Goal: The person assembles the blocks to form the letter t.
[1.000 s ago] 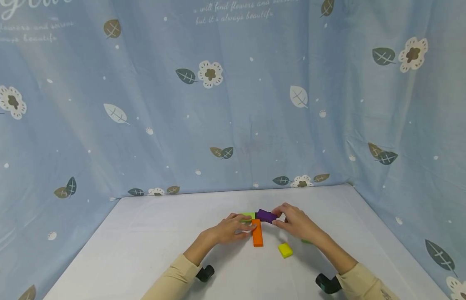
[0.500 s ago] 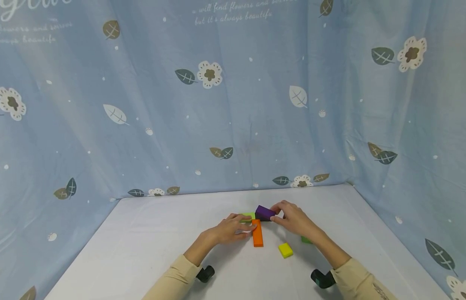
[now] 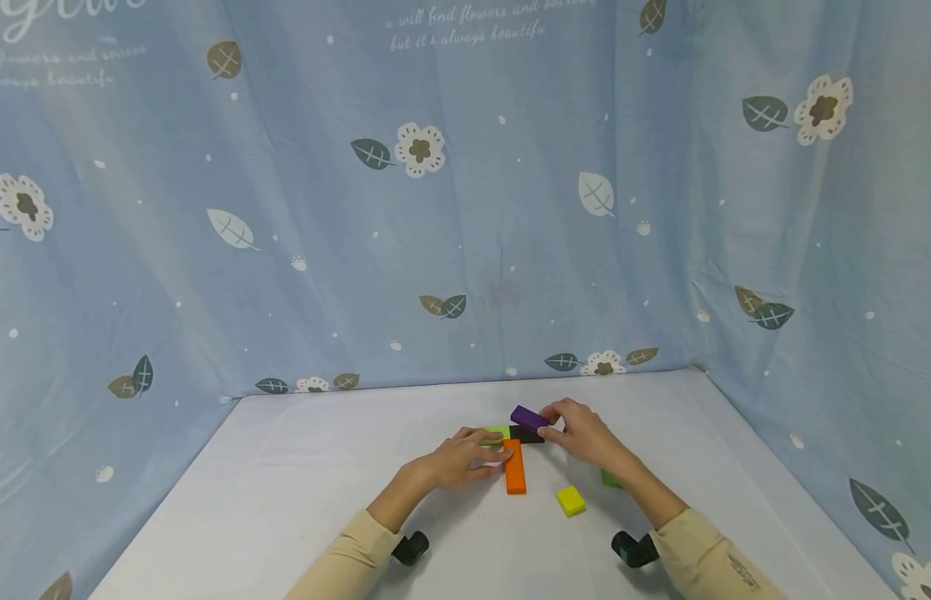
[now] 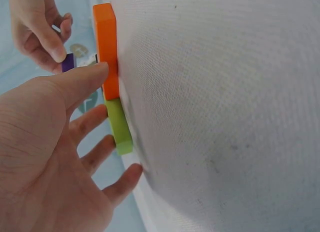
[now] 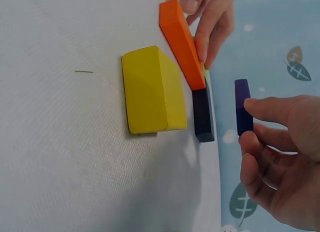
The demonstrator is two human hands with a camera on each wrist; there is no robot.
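My right hand [image 3: 585, 435] pinches a purple block [image 3: 530, 417] between thumb and fingers. In the right wrist view a gap separates this purple block [image 5: 243, 107] from the black block [image 5: 202, 114] lying on the table. My left hand [image 3: 461, 458] touches the orange block [image 3: 514, 467] with its thumb, its fingers loosely extended beside the lime green block [image 4: 119, 126]. The orange block lies lengthwise toward me, its far end against the row of lime green and black blocks. Part of the lime green block is hidden by the left hand in the head view.
A yellow block [image 3: 571, 501] lies on the white table [image 3: 322, 467] to the right of the orange one. A green block [image 3: 611, 479] is partly hidden by the right forearm. Blue patterned curtain [image 3: 495, 208] encloses the table's back and sides.
My right hand has lifted the purple block up and slightly away from me, uncovering the black block beneath. The left hand has stayed in place.
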